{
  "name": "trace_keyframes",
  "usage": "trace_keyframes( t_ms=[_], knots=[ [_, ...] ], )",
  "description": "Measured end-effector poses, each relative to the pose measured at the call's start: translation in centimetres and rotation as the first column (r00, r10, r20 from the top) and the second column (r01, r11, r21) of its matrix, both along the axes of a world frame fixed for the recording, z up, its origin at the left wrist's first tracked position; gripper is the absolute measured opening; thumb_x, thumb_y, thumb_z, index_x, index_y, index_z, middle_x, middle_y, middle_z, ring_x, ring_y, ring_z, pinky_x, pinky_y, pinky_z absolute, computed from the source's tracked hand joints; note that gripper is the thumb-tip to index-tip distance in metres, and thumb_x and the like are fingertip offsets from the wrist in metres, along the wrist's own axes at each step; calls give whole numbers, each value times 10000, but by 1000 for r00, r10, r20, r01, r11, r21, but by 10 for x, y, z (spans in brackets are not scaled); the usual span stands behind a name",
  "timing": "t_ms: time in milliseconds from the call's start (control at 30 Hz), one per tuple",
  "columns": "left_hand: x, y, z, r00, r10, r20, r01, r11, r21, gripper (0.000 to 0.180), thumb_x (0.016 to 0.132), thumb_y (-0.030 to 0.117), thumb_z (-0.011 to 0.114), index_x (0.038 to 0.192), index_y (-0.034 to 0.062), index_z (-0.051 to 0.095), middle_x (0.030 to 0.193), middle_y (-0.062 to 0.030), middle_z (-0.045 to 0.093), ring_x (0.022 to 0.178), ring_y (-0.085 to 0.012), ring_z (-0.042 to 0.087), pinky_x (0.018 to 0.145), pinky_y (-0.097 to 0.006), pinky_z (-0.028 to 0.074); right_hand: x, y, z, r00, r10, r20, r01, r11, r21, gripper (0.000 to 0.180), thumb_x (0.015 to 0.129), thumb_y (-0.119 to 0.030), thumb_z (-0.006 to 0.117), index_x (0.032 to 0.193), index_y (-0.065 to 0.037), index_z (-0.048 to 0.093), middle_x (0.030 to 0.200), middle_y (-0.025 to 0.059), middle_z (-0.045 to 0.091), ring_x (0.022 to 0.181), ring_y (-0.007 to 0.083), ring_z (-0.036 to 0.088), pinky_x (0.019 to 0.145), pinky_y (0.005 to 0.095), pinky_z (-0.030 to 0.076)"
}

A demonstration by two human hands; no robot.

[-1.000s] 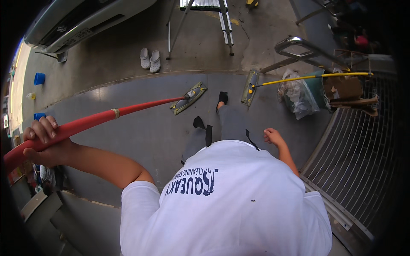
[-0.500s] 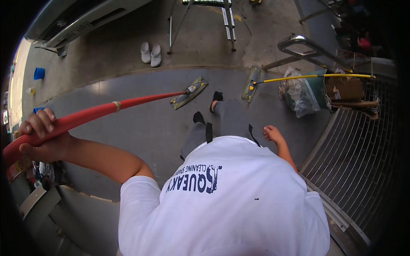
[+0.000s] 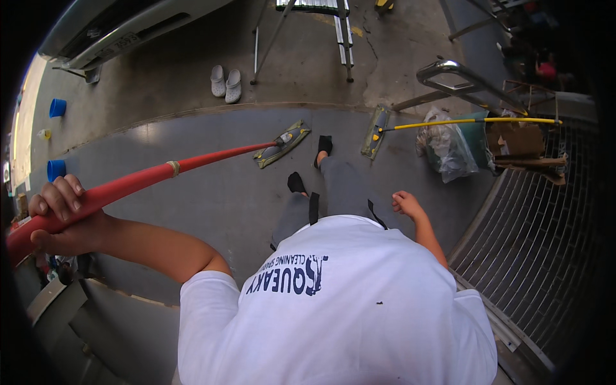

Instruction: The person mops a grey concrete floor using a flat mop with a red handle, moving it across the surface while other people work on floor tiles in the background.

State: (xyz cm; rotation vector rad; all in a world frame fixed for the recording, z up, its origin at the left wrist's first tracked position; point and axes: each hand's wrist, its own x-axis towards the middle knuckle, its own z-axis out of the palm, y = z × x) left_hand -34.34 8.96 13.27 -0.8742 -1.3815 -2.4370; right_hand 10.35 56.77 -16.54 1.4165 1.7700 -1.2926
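My left hand (image 3: 64,208) is closed around a thick red mop handle (image 3: 131,188), which has a pale band tied about it. The handle slopes down to a flat green-grey mop head (image 3: 282,145) resting on the grey floor just left of my black-socked feet. My right hand (image 3: 407,205) hangs beside my right hip with its fingers curled, and nothing shows in it. Nearest that hand is a second flat mop head (image 3: 375,133), on the floor at right of my feet. Its yellow handle (image 3: 443,123) runs off to the right.
Ahead stand a pair of grey clogs (image 3: 232,86), a stepladder (image 3: 344,48) and a vehicle's bumper (image 3: 115,48). Blue buckets (image 3: 58,107) sit at left. On the right are a clear plastic bag (image 3: 454,151), cardboard (image 3: 516,138), a metal rail (image 3: 449,68) and a slatted shutter (image 3: 526,237).
My left hand and the red handle sit slightly lower in view, and more of the nearer blue bucket shows. Both mop heads stay nearly where they were.
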Motion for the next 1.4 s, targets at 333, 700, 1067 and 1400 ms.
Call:
trace_keyframes(
  t_ms=[333,700,1067,1400],
  knots=[
    [-11,4,2,1000,-8,-14,7,999,-32,432,764,497,558,820,70,521,551,8,381,490,-115,376,559,-286,338,17,5,-3,998,8,69,-8,1000,0,318,841,-309,502,1036,-59,529,796,56,571,621,143,564,514,275,423],
    [-13,17,6,999,-46,18,47,999,-23,427,752,498,575,805,78,517,532,19,367,476,-110,376,540,-276,333,20,0,-15,998,-4,69,6,1000,-30,320,836,-305,508,1031,-53,533,803,71,585,615,142,561,499,269,423],
    [-1,12,7,999,29,30,-29,1000,4,438,731,494,605,785,73,499,526,16,368,463,-109,380,525,-270,337,6,-3,-12,999,28,38,-28,1000,12,314,823,-293,524,994,-30,551,782,82,593,597,152,571,484,263,431],
    [-11,-29,-4,999,-44,24,43,999,13,399,719,447,618,795,64,533,556,1,417,502,-120,407,572,-289,350,1,-18,-7,999,42,11,-42,998,-36,290,845,-288,505,1006,-49,535,797,71,581,645,154,573,509,263,415]
  ],
)
